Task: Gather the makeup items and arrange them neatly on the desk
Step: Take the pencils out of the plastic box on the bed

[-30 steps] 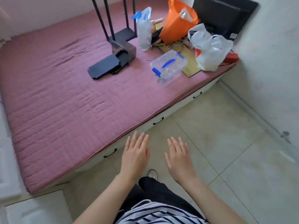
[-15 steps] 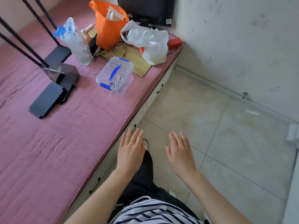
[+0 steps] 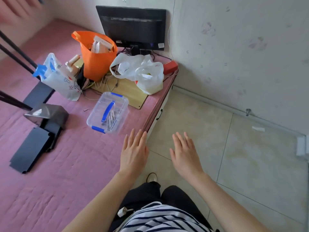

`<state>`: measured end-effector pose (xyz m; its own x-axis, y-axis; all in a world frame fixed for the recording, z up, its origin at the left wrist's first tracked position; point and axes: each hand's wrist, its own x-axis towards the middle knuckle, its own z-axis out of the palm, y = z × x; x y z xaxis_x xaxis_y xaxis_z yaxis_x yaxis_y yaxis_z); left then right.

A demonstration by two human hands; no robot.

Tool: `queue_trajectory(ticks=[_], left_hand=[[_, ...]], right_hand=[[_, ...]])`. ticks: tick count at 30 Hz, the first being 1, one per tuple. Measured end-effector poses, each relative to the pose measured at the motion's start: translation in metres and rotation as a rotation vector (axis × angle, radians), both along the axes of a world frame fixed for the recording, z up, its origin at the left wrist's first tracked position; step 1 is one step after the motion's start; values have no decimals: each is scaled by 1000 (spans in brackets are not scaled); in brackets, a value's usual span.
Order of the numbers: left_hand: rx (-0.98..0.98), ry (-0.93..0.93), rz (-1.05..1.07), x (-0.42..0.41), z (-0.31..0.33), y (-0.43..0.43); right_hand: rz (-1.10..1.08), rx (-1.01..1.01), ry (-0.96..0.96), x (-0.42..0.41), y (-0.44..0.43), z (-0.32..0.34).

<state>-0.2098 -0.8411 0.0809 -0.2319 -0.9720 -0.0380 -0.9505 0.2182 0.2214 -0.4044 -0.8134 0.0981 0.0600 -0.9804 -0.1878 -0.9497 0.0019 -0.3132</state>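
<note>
My left hand (image 3: 134, 151) hovers flat, fingers straight, over the edge of the pink mattress (image 3: 63, 173), holding nothing. My right hand (image 3: 184, 152) is held out flat over the tiled floor (image 3: 234, 156), also empty. A clear plastic box (image 3: 108, 113) with a blue handle and blue clips lies on the mattress just beyond my left hand; small metal items show inside. No makeup item or desk can be made out.
Behind the box stand an orange bag (image 3: 97, 59), a white plastic bag (image 3: 143, 72), a clear printed bag (image 3: 58, 77), a wooden board (image 3: 128, 92) and a black monitor (image 3: 133, 27). A black stand (image 3: 41, 121) with rods lies at the left. The wall (image 3: 242, 47) is on the right.
The view has swung right and closer to the mattress corner; the monitor and wall are now in full view. Both hands stay flat, empty and held out in front.
</note>
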Motion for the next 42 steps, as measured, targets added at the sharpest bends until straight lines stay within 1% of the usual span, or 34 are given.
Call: queue_trajectory(ticks=[9, 14, 17, 24, 28, 32, 38, 42], left_hand=[[21, -12, 106, -10, -7, -90], [27, -39, 205, -28, -14, -130], [41, -58, 290, -45, -17, -147], [32, -7, 562, -88, -8, -179], [50, 21, 716, -92, -8, -182], [61, 29, 825, -82, -12, -180], [102, 29, 915, -44, -29, -182], [121, 24, 959, -3, -43, -186]], right_hand=[[89, -8, -23, -17, -126, 0], [228, -30, -17, -34, -194, -2], [304, 2, 2, -47, -229, -2], [615, 91, 83, -56, -296, 0], [740, 95, 91, -40, -320, -2], [820, 102, 113, -17, -337, -11], [907, 72, 150, 27, -359, -25], [936, 61, 150, 68, -377, -37]])
